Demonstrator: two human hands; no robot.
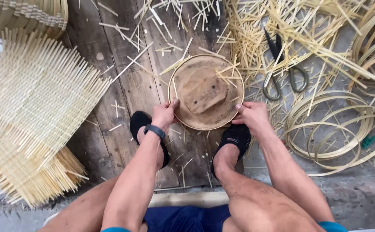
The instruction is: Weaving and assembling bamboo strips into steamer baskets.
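Hands (164, 114) (253, 115) gripping round wooden mould (204, 92), scissors (282, 71), bamboo strips (325, 25), woven mats (33, 107) nearby

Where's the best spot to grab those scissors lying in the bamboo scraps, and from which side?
Probably by the looped handles of the scissors, coming from the near side. The loops lie toward the person with little over them, while the dark blades point away into the bamboo strips. The right hand is the closer one.

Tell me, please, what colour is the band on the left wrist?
Black wrist band, shown in the head view.
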